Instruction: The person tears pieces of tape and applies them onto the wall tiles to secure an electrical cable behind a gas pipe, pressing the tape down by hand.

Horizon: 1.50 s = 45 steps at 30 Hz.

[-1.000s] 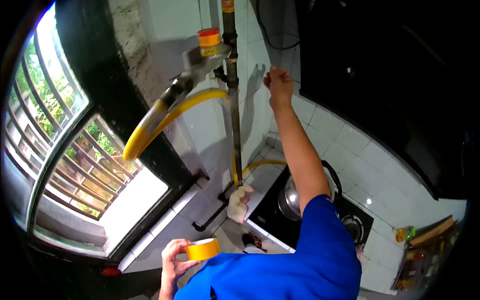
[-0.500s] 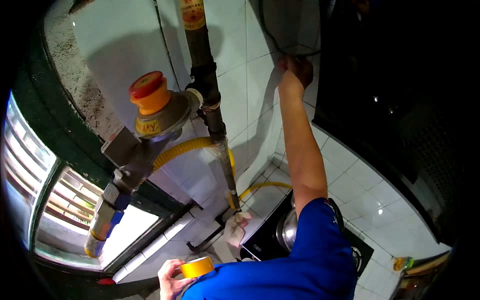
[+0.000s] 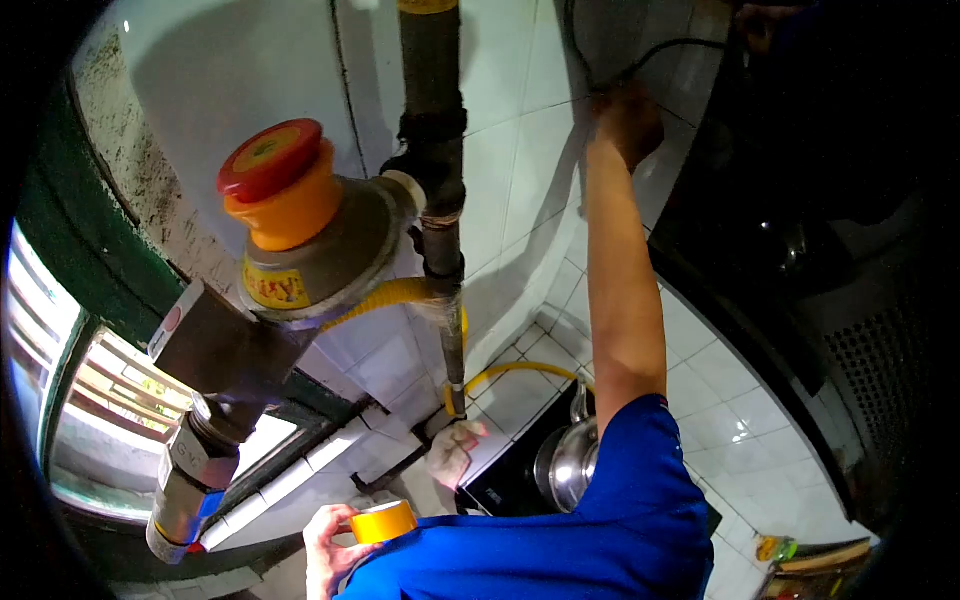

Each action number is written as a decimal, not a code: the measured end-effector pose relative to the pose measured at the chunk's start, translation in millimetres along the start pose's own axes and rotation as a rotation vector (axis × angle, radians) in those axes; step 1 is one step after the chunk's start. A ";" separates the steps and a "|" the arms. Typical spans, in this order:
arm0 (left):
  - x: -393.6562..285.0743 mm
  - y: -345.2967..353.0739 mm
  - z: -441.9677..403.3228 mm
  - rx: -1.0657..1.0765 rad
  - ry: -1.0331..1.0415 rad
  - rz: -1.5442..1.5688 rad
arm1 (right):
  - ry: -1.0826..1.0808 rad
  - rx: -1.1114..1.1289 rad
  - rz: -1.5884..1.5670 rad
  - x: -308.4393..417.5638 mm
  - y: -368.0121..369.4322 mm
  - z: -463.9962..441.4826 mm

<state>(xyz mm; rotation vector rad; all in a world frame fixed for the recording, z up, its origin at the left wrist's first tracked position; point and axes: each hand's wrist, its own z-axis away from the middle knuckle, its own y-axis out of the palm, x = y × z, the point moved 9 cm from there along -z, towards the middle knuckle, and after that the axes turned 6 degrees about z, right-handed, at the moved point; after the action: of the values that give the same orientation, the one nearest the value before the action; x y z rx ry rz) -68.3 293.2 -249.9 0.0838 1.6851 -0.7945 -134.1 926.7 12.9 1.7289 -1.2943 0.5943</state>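
A roll of yellow tape point(image 3: 384, 521) is gripped at its edge by the fingers and thumb of my left hand point(image 3: 328, 548), low in the view beside my blue sleeve. My right arm is stretched up along the tiled wall. At its end, my right hand point(image 3: 628, 122) is closed at a thin black cable point(image 3: 668, 47), in shadow; the fingertips are hard to see. The cable runs from the hand upward and also right, behind the dark range hood point(image 3: 800, 300).
On the left, a gas regulator point(image 3: 320, 240) with a red and orange cap juts from a vertical pipe point(image 3: 432, 130). A yellow hose point(image 3: 520, 368) leads to the black stove point(image 3: 505, 480), which carries a steel kettle point(image 3: 575, 465). A barred window point(image 3: 120, 390) stands left.
The view has shifted, and the regulator looks larger and nearer. The cable right of my right hand now arches higher. My left hand keeps hold of the tape.
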 end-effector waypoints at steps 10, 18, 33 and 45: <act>5.7 -3.0 -3.2 -0.046 -0.016 0.051 | -0.174 0.151 0.568 36.6 10.4 4.3; 21.0 -3.9 -2.6 0.014 0.071 0.015 | -0.373 0.120 0.807 47.9 17.4 3.9; 41.4 -13.8 -10.2 -0.020 -0.077 0.094 | -0.327 0.217 0.718 45.4 33.4 -5.0; 50.2 -17.3 -10.9 -0.011 -0.088 0.120 | -0.581 0.190 0.863 50.9 34.6 -16.6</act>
<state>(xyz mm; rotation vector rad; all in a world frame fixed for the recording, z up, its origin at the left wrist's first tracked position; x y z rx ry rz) -99.8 268.1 -286.1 0.1392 1.5856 -0.6891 -146.7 911.9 73.7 1.4780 -2.5084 0.7215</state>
